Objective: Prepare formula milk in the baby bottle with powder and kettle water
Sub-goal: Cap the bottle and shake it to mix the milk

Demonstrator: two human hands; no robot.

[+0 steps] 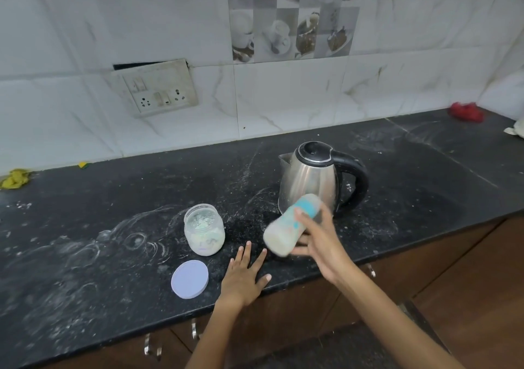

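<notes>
My right hand point(319, 241) grips a baby bottle point(286, 228) with a blue collar, tilted and blurred, holding milky white liquid. It hangs above the black counter point(113, 226), just in front of the steel kettle point(312, 178) with its black handle and lid shut. My left hand point(243, 278) lies flat on the counter, fingers spread, holding nothing. Left of it stands an open clear jar of white powder point(204, 229). The jar's pale lilac lid point(190, 278) lies flat near the counter's front edge.
White powder smears streak the counter. A switch and socket plate point(158, 90) sits on the tiled wall. A yellow cloth point(14, 180) lies far left, a red cloth point(466, 111) far right. Brown cabinet fronts with metal handles point(150, 347) run below the counter.
</notes>
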